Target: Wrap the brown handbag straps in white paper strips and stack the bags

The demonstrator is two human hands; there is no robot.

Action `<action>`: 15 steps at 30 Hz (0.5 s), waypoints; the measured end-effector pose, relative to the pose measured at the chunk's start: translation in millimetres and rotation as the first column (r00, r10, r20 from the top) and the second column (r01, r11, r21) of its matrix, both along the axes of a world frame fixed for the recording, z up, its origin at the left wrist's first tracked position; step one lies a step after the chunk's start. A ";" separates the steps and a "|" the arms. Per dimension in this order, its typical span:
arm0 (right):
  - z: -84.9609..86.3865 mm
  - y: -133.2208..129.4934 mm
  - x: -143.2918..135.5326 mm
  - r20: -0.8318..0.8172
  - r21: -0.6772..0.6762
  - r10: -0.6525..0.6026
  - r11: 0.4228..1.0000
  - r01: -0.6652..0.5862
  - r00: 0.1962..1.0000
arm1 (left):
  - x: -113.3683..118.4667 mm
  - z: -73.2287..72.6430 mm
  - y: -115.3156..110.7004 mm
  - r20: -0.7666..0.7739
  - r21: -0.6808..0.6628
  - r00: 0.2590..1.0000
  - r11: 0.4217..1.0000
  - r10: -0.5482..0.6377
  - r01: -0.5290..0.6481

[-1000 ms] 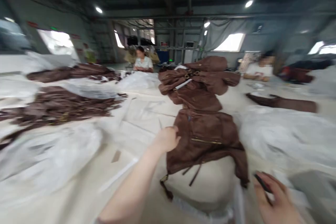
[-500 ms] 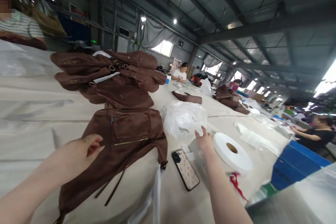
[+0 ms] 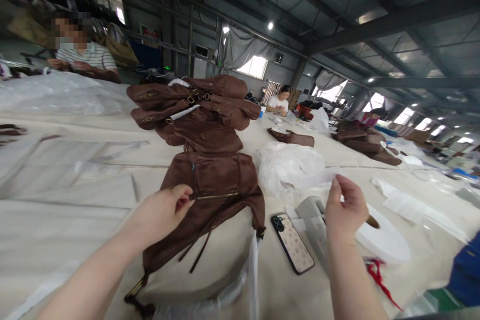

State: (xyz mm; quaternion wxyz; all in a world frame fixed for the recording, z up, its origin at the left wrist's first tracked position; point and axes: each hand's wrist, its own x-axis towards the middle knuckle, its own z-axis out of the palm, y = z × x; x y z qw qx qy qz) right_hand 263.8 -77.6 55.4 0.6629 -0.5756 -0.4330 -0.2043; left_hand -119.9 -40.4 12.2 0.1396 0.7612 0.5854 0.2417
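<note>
My left hand [image 3: 165, 210] has its fingers curled with nothing visibly in them. It rests at the left edge of a brown leather bag [image 3: 217, 185], which lies flat on the pale table [image 3: 75, 195] beside a gold zipper. My right hand [image 3: 345, 205] is raised over the table. It pinches a thin white plastic sheet [image 3: 318, 176] that trails from a crumpled pile of white plastic [image 3: 287, 165]. A phone [image 3: 294, 242] in a patterned case lies between my hands, next to a grey box [image 3: 313, 220].
A stack of brown bags [image 3: 195, 105] stands behind the flat one. A white tape roll [image 3: 386, 242] and a red cord [image 3: 377, 277] lie at the right, with a blue crate [image 3: 467, 272] at the corner. Seated people work at the far left [image 3: 86, 55] and at the far middle [image 3: 279, 102].
My right hand has lifted off the table near the grey box and closed on the white sheet. My left hand has curled shut and moved onto the bag's edge. The view swung left.
</note>
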 end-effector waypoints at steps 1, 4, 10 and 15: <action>4.1 -5.2 -7.2 -0.103 0.039 0.070 0.997 -0.067 0.992 | 1.8 1.0 -1.3 -0.007 0.014 1.000 1.000 -0.017 0.017; 13.4 -21.6 -30.5 -0.334 0.130 0.372 0.928 -0.349 0.866 | 8.9 8.0 -9.9 0.062 0.041 0.997 0.998 -0.052 0.049; 0.4 -42.9 -86.7 -0.609 0.038 0.710 0.472 -0.881 0.354 | 35.0 30.7 -50.4 0.394 0.192 0.841 0.928 -0.371 0.319; -25.8 -39.6 -124.4 -0.712 -0.035 0.663 0.294 -0.955 0.231 | 65.4 22.6 -74.3 0.637 0.033 0.646 0.852 -0.421 0.523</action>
